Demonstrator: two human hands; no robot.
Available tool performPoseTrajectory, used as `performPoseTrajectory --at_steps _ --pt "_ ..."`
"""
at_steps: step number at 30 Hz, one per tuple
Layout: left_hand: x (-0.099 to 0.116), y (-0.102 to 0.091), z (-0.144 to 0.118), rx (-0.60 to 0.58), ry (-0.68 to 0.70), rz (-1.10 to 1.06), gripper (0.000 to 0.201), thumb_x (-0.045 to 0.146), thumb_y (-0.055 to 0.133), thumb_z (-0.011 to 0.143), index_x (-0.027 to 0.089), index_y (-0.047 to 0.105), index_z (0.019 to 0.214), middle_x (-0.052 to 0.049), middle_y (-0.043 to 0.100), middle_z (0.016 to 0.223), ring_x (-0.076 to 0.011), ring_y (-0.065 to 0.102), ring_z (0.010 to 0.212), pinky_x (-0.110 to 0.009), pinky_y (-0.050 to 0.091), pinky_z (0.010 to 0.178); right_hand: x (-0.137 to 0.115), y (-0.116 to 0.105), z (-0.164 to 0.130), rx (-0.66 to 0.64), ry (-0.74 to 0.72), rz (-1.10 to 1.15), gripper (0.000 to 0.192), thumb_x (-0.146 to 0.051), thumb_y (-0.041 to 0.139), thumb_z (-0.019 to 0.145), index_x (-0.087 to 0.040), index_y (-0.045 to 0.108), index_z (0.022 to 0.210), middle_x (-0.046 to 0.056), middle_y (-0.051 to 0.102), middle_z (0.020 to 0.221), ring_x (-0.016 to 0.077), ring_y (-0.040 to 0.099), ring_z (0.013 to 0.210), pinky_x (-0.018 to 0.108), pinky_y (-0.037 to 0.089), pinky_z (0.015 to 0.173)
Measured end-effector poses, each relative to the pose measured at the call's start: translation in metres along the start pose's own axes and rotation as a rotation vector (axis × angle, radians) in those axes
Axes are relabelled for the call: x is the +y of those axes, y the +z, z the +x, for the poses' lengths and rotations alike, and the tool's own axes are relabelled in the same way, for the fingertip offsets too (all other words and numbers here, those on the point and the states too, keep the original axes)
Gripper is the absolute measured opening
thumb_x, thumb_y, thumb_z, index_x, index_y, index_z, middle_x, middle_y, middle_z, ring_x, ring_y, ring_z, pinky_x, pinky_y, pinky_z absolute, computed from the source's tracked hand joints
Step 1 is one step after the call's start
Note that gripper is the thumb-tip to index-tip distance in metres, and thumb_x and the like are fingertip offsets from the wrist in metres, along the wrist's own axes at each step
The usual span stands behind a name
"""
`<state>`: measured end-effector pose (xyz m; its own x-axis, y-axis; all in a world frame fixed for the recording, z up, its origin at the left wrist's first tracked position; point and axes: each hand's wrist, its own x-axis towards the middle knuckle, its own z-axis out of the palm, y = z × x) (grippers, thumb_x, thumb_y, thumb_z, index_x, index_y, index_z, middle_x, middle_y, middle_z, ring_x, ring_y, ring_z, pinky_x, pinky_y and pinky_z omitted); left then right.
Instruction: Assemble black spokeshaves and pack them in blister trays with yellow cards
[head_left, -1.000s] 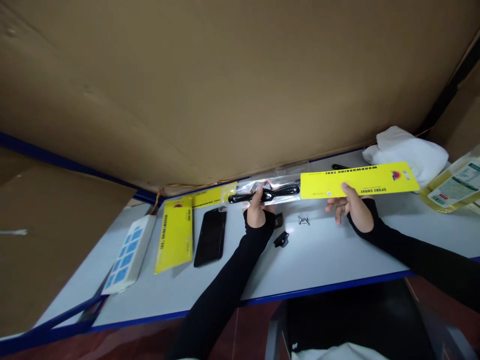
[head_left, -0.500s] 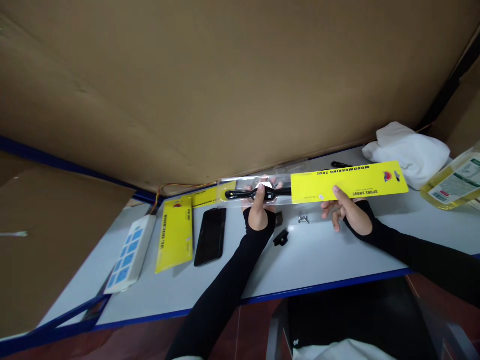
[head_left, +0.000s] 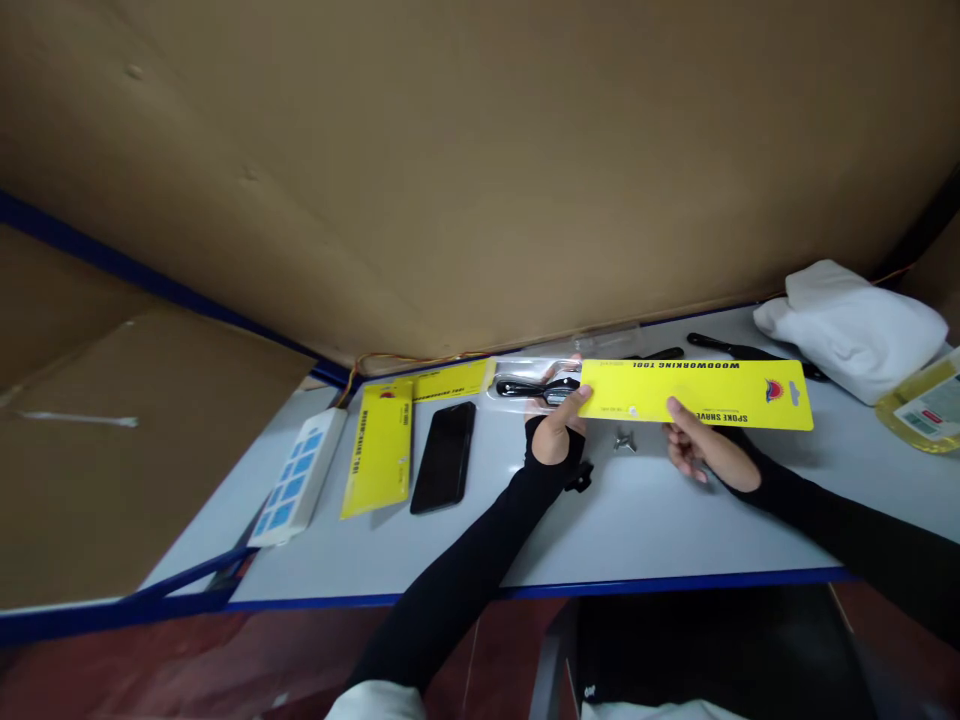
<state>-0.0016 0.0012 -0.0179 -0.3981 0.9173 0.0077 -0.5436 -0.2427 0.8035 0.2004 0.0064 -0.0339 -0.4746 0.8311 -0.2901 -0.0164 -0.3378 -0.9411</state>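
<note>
While left hand and right hand pinch the card, it (partly) hides a black tool.

We see a black smartphone and, farther left, a white power strip with blue squares on a blue-edged table, backed by a brown cardboard panel. At right, we spot a bundled white cloth beside a labelled bottle of yellow liquid, cropped by the frame; below, a black chair.

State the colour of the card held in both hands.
The card is yellow with black lettering, clearest in the head view.
</note>
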Motion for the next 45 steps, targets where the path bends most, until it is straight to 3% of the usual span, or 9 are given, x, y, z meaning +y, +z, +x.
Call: performPoseTrajectory --at_steps 4,8,11,17,20,25,34,42,45 --pt "0.013 -0.005 0.021 0.064 0.019 -0.064 0.073 0.012 0.092 0.058 0.027 0.061 0.122 -0.007 0.073 0.133 -0.0284 0.068 0.127 -0.038 0.054 0.107 -0.039 -0.027 -0.014 0.168 -0.177 0.255 0.072 -0.088 0.073 0.06 -0.023 0.061 0.087 0.002 0.066 0.061 0.018 0.06 0.042 0.024 0.039 0.027" --pt "0.022 -0.014 0.039 0.039 -0.014 -0.108 0.071 0.008 0.087 0.058 0.023 0.061 0.122 -0.009 0.075 0.129 -0.0316 0.069 0.124 -0.044 0.055 0.106 -0.059 -0.042 -0.025 0.325 -0.226 0.13 0.059 -0.069 0.084 0.064 -0.02 0.066 0.09 0.005 0.071 0.067 0.0192 0.063 0.043 0.025 0.042 0.025" --pt "0.023 -0.016 0.042 0.015 -0.035 -0.108 0.064 0.012 0.085 0.062 0.021 0.062 0.121 -0.011 0.076 0.126 -0.0345 0.067 0.127 -0.048 0.055 0.108 -0.054 -0.036 -0.026 0.28 -0.183 -0.029 0.056 -0.055 0.095 0.058 -0.017 0.064 0.086 0.005 0.07 0.064 0.0185 0.062 0.039 0.023 0.04 0.024" --pt "0.026 -0.009 0.032 0.022 -0.134 -0.127 0.045 0.035 0.077 0.076 0.015 0.067 0.115 -0.017 0.075 0.126 -0.0375 0.061 0.134 -0.049 0.052 0.11 -0.036 -0.012 -0.02 0.314 -0.124 -0.06 0.064 -0.066 0.092 0.056 -0.019 0.059 0.083 0.002 0.065 0.054 0.0159 0.055 0.031 0.021 0.034 0.021" --pt "0.025 -0.003 0.022 -0.031 -0.144 -0.107 0.053 0.049 0.078 0.079 0.014 0.068 0.117 -0.018 0.074 0.127 -0.0386 0.059 0.137 -0.049 0.052 0.111 -0.032 -0.003 -0.018 0.309 -0.088 -0.014 0.065 -0.069 0.09 0.057 -0.019 0.057 0.082 0.0 0.061 0.049 0.0149 0.053 0.03 0.02 0.034 0.021" --pt "0.01 0.004 0.002 -0.133 -0.096 -0.047 0.067 0.042 0.09 0.072 0.019 0.063 0.129 -0.015 0.073 0.132 -0.0397 0.059 0.137 -0.051 0.051 0.112 -0.023 0.009 -0.015 0.277 -0.023 0.021 0.069 -0.078 0.084 0.06 -0.02 0.056 0.084 0.0 0.061 0.051 0.0148 0.054 0.03 0.02 0.035 0.021" --pt "-0.011 0.004 -0.003 -0.124 -0.145 -0.046 0.071 0.065 0.086 0.071 0.017 0.064 0.121 -0.018 0.075 0.125 -0.0408 0.06 0.135 -0.053 0.053 0.11 -0.015 0.017 -0.016 0.321 -0.122 0.083 0.066 -0.072 0.085 0.064 -0.018 0.059 0.09 0.004 0.066 0.058 0.0196 0.061 0.038 0.023 0.039 0.022" --pt "-0.015 0.0 -0.007 -0.089 -0.208 0.039 0.067 0.055 0.091 0.069 0.02 0.067 0.121 -0.015 0.077 0.119 -0.04 0.066 0.127 -0.051 0.059 0.103 -0.01 0.018 -0.018 0.447 -0.104 0.048 0.07 -0.07 0.088 0.059 -0.019 0.06 0.098 -0.002 0.063 0.06 0.0086 0.043 0.031 0.021 0.03 0.022" --pt "-0.015 0.0 -0.006 -0.103 -0.216 0.04 0.065 0.048 0.093 0.068 0.02 0.068 0.121 -0.014 0.078 0.117 -0.0401 0.065 0.128 -0.052 0.058 0.104 -0.01 0.018 -0.017 0.45 -0.207 0.077 0.067 -0.067 0.089 0.062 -0.02 0.06 0.099 0.002 0.071 0.079 0.0101 0.052 0.036 0.025 0.042 0.027"
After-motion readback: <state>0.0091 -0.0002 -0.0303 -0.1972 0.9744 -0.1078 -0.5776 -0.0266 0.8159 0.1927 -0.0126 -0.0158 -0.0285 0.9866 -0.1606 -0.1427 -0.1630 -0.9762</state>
